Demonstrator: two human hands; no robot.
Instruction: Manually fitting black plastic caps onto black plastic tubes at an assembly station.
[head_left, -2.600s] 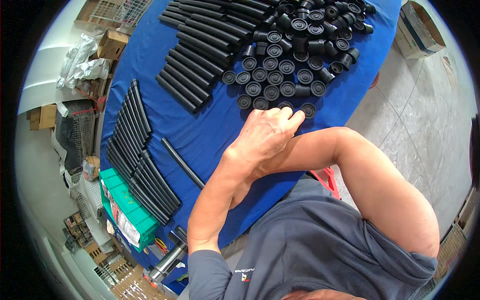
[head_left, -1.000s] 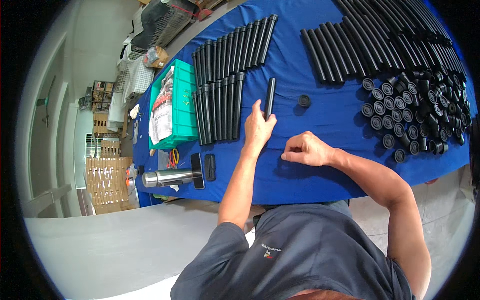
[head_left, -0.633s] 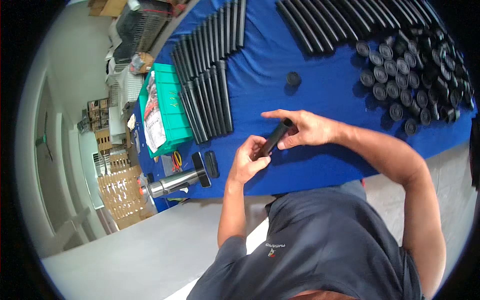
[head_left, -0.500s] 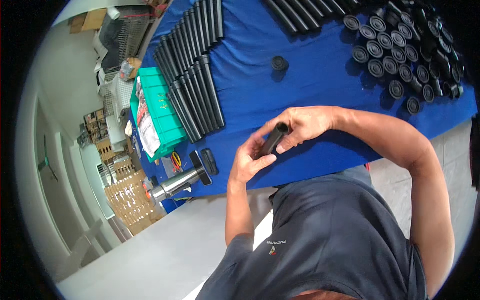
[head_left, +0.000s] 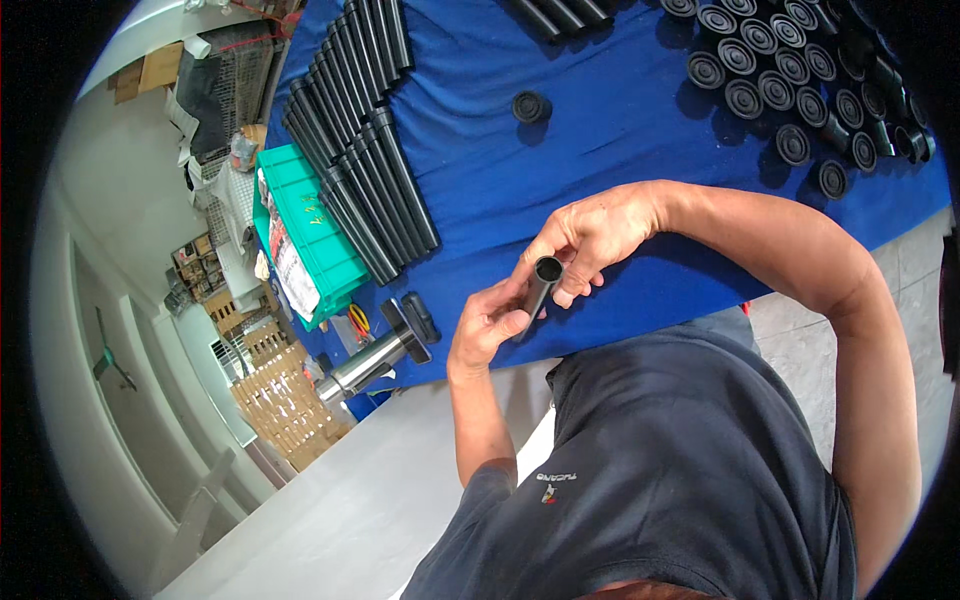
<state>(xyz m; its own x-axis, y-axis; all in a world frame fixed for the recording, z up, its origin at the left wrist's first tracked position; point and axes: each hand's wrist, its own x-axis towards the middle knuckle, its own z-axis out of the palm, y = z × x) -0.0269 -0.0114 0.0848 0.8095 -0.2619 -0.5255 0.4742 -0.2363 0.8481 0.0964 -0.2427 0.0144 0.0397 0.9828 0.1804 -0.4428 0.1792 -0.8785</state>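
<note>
A short black tube (head_left: 538, 298) is held between my hands over the near edge of the blue-covered table, its open round end facing up. My left hand (head_left: 487, 328) grips its lower part, thumb on the near side. Around the upper end close the fingers of my right hand (head_left: 606, 238), with the thumb beside the rim; its fingertips are partly hidden. A single round black cap-like piece (head_left: 531, 107) stands on the cloth beyond my hands.
Rows of long black tubes (head_left: 385, 190) lie at the left. Many ringed black end pieces (head_left: 743, 98) crowd the right. A green crate (head_left: 312, 215) sits at the left edge, near a steel cylinder with a dark flat end (head_left: 365, 368), a dark case (head_left: 421, 318) and yellow-handled scissors (head_left: 358, 318).
The tube has tipped more upright, showing more of its open end. My right hand has shifted slightly around its top. The whole view has tilted a little with my head.
</note>
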